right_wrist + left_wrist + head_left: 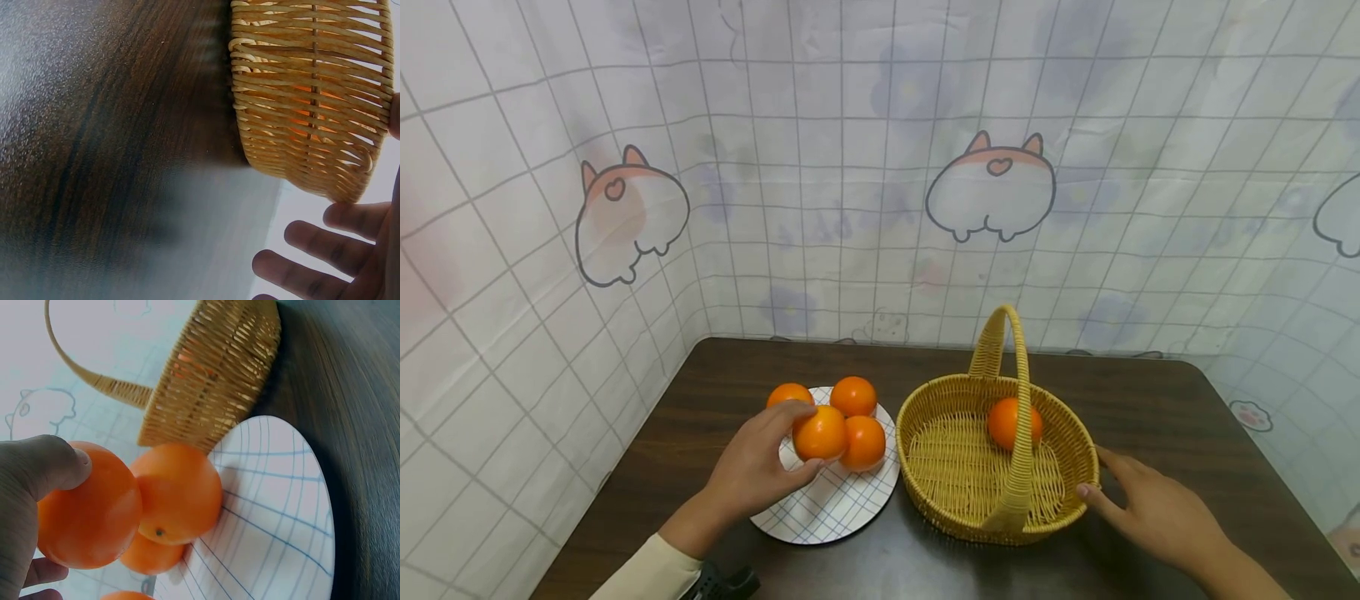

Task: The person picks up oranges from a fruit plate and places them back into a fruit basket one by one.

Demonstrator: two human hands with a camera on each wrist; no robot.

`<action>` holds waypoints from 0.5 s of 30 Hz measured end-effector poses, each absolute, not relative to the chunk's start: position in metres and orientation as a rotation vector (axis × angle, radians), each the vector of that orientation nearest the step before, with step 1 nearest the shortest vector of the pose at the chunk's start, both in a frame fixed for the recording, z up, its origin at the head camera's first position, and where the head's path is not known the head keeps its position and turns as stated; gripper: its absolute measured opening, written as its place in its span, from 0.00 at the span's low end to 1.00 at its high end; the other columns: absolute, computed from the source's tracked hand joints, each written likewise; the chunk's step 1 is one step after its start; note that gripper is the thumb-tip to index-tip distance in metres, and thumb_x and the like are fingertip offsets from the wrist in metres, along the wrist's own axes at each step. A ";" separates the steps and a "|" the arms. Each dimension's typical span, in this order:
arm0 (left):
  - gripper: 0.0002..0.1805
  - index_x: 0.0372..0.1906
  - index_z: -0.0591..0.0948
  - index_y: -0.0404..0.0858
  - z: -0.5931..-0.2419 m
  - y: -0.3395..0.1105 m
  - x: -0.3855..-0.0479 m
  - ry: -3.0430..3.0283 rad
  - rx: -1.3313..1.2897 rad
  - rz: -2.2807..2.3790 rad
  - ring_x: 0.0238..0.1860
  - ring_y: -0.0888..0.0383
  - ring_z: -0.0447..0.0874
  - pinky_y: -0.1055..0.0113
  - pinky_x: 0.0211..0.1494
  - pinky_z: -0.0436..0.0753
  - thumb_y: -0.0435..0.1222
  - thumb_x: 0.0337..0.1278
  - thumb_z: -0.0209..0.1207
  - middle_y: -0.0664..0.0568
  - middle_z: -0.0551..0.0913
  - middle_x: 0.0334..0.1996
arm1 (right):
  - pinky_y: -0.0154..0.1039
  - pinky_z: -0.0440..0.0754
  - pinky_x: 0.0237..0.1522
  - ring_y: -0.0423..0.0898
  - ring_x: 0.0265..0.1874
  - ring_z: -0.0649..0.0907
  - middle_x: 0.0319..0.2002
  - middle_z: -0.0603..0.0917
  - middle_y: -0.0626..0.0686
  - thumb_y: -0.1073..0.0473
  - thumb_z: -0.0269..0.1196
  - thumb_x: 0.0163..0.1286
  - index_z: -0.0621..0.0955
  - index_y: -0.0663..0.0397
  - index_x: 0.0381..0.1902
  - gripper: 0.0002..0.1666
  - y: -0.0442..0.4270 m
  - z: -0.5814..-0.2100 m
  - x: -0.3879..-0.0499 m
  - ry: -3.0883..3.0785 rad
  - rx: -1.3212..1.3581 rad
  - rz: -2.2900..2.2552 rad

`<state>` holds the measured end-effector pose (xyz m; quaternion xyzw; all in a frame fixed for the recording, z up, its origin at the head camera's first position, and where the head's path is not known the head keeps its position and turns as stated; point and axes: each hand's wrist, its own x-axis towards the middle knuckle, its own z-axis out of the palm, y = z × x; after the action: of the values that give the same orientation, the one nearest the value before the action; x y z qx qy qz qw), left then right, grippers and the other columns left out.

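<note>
My left hand [760, 462] grips an orange [820, 433] between thumb and fingers over the plate; in the left wrist view the thumb presses on the held orange [90, 509]. Three more oranges [853, 396] sit on the white plate with blue grid lines [827, 512]. To the right stands a yellow wicker basket [940, 521] with an upright handle, one orange [1003, 423] inside. Beside the basket's right edge is my right hand [1157, 508], its thumb and a finger touching the rim. The right wrist view shows the other fingers [300, 275] spread apart from the wicker.
A dark wood-grain table [730, 367] carries the plate and basket, which stand close together. Behind it and at both sides hangs a white grid-patterned cloth [880, 192] with cartoon animals. The basket's handle [1021, 400] arches high over its middle.
</note>
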<state>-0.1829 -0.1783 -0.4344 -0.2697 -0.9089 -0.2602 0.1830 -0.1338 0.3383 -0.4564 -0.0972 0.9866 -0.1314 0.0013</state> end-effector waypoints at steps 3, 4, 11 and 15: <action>0.37 0.61 0.77 0.44 -0.431 -0.176 -0.183 -2.550 -0.791 -0.755 0.57 0.54 0.80 0.54 0.58 0.83 0.43 0.43 0.80 0.54 0.80 0.60 | 0.67 0.83 0.39 0.68 0.51 0.83 0.61 0.78 0.71 0.31 0.56 0.75 0.71 0.65 0.71 0.46 0.338 -0.456 -0.134 3.091 -0.301 -0.417; 0.37 0.61 0.77 0.43 -0.430 -0.175 -0.182 -2.545 -0.801 -0.763 0.58 0.54 0.80 0.54 0.58 0.83 0.43 0.43 0.80 0.54 0.80 0.60 | 0.67 0.83 0.39 0.68 0.51 0.83 0.61 0.78 0.71 0.31 0.56 0.75 0.71 0.65 0.71 0.46 0.338 -0.456 -0.134 3.091 -0.300 -0.418; 0.36 0.61 0.77 0.42 -0.422 -0.166 -0.180 -2.538 -0.846 -0.788 0.59 0.53 0.80 0.53 0.60 0.82 0.43 0.45 0.79 0.54 0.80 0.61 | 0.68 0.83 0.39 0.70 0.52 0.82 0.62 0.78 0.71 0.31 0.56 0.75 0.72 0.65 0.70 0.46 0.337 -0.454 -0.134 3.091 -0.299 -0.408; 0.36 0.62 0.78 0.42 -0.418 -0.160 -0.178 -2.540 -0.851 -0.791 0.61 0.52 0.79 0.52 0.61 0.81 0.44 0.45 0.79 0.53 0.80 0.62 | 0.68 0.82 0.40 0.70 0.53 0.82 0.62 0.78 0.71 0.31 0.56 0.74 0.72 0.65 0.70 0.46 0.337 -0.454 -0.133 3.097 -0.304 -0.405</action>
<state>-0.1783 -0.1597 -0.4183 -0.3002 -0.8955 -0.2790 0.1735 -0.1331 0.3370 -0.4540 -0.0968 0.9869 -0.1290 0.0017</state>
